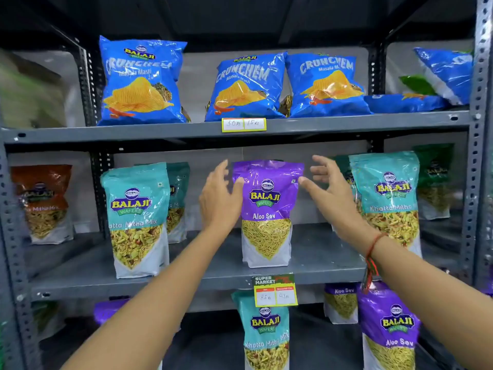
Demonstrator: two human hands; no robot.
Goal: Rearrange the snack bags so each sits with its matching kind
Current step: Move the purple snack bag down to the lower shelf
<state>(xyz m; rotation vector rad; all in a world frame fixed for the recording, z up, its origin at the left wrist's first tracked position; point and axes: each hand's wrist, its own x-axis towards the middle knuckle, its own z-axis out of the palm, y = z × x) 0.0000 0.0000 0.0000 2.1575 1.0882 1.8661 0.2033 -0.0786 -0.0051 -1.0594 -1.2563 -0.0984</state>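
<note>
grey metal shelf (314, 259) of snack bags (268, 212)

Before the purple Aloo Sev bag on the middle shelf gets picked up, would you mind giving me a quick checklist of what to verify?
1. Both hands flank the purple Aloo Sev bag, left hand and right hand: ok.
2. Firm grip: not ok; the hands are open, thumbs only at the bag's edges.
3. Bag is misplaced: ok; its neighbours are teal Khatta Mitha Mix bags.
4. Matching kind located: ok; Aloo Sev bags stand on the shelf below, at right.
5. Free spot beside them: cannot tell; the right arm hides part of that shelf.
6. Bag upright: ok.
</note>
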